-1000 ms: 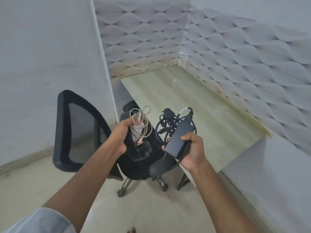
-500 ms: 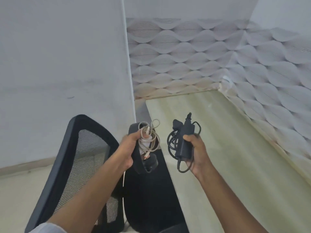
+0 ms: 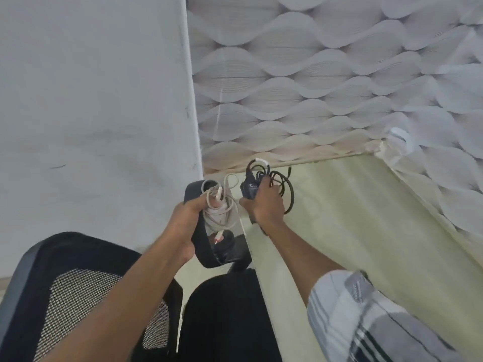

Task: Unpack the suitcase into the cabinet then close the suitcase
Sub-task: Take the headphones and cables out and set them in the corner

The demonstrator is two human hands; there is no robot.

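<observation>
Hands both loaded, mid-carry. Left hand (image 3: 187,226) grips a black strap (image 3: 200,246) together with a bundle of white cable (image 3: 222,207); right hand (image 3: 265,205) is curled round a black charger (image 3: 249,188) with its coiled black cord (image 3: 283,184), held over the pale desk (image 3: 366,231) beside an office chair (image 3: 78,296). Suitcase and cabinet are out of view. Judgement: unpacking underway, these items not yet stowed; closing the suitcase remains.
</observation>
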